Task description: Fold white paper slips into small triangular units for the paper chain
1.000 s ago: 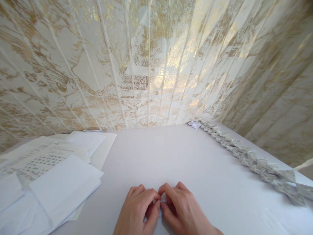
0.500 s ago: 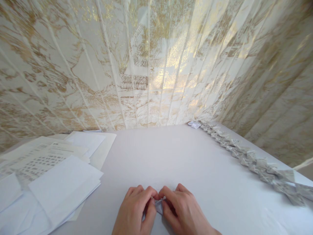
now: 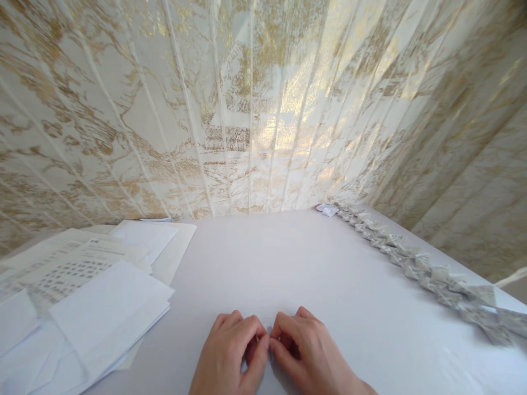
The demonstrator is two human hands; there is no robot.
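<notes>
Close together at the bottom centre, my left hand (image 3: 235, 351) and my right hand (image 3: 305, 351) meet at the fingertips, thumb and forefinger of each pinched. Between them is a small piece of folded white paper (image 3: 269, 329). Only a sliver of it shows above the fingertips; the fingers hide the rest, so its shape cannot be made out. Both hands are just above the white table (image 3: 263, 263), fingers curled inward.
On the left lies a loose pile of white paper sheets (image 3: 111, 312), with a printed sheet (image 3: 69, 269) among them. A row of folded paper pieces (image 3: 415, 263) runs along the right edge, with a white folded piece (image 3: 327, 209) at its far end. Patterned curtains (image 3: 230, 137) hang behind.
The fingertips have come together over the folded paper, which showed more between the thumbs before. The right hand has shifted slightly. Everything else on the table is the same.
</notes>
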